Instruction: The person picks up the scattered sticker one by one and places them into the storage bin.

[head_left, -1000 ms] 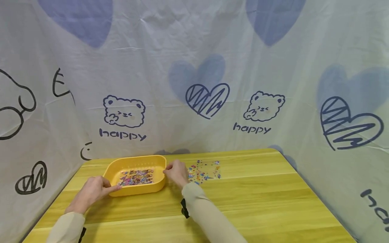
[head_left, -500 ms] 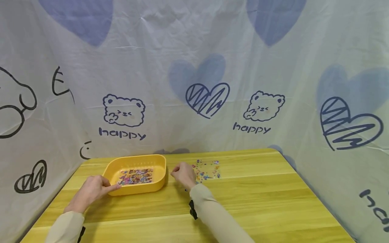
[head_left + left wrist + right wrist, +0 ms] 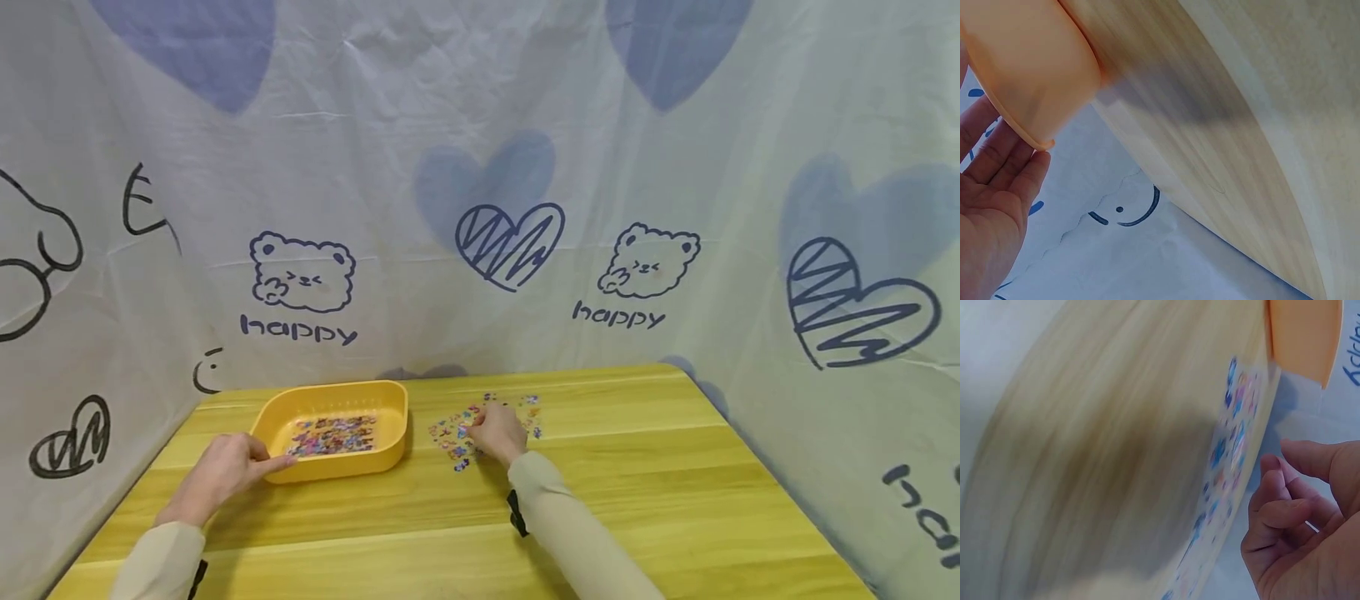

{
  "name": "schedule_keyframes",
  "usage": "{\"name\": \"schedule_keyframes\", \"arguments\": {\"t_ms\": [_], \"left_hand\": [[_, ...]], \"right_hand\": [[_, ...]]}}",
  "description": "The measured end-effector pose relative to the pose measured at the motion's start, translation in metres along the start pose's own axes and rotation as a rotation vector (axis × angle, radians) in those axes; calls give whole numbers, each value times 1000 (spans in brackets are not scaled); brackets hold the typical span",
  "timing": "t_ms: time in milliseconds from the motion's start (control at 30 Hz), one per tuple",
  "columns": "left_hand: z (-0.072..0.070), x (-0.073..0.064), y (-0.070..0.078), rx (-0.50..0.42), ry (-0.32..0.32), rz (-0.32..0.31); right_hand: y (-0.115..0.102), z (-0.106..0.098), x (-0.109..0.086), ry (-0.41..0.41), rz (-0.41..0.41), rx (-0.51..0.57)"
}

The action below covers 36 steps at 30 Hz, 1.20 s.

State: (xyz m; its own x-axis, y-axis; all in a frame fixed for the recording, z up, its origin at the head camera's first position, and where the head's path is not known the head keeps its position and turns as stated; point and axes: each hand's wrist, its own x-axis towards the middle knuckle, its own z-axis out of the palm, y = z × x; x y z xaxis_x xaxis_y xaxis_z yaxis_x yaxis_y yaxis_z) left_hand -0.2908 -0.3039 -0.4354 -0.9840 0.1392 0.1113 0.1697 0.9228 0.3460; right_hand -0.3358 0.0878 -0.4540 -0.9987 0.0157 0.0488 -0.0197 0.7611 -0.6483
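Observation:
A yellow plastic tray (image 3: 396, 446) stands at the back left of the table. My left hand (image 3: 225, 471) holds its left front corner, the thumb over the near rim and the fingers around the outside. In the left wrist view, those fingers lie along the rim (image 3: 1013, 125). Many small colourful figures (image 3: 333, 437), like stickers, lie inside the tray. To its right, a see-through sheet (image 3: 1235, 440) with scattered colourful figures lies flat on the table. Over this sheet is my right hand (image 3: 497, 433), fingers loosely curled, thumb and index tips close together with nothing visible between them.
The wood-patterned table (image 3: 637, 500) extends toward me and to the right. A pale cloth (image 3: 420, 100) printed with hearts and bears hangs behind the table's back edge and along both sides.
My right hand has moved right, from the tray's right wall to over the sheet, uncovering the sheet's left part. The left hand keeps its hold on the tray, which stays in place.

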Motion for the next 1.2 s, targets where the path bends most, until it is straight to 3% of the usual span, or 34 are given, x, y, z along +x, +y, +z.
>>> {"name": "schedule_keyframes", "arguments": {"t_ms": [367,733,1200], "left_hand": [[-6,-8,-3,3,-7,-11],[-5,-3,0,6,-1,-11],[-2,1,4,3,-7,2]], "right_hand": [[36,-19,2,16,52,-69],[72,-39,11,134,116,-231],[71,-28,15,111,206,-247]]}}
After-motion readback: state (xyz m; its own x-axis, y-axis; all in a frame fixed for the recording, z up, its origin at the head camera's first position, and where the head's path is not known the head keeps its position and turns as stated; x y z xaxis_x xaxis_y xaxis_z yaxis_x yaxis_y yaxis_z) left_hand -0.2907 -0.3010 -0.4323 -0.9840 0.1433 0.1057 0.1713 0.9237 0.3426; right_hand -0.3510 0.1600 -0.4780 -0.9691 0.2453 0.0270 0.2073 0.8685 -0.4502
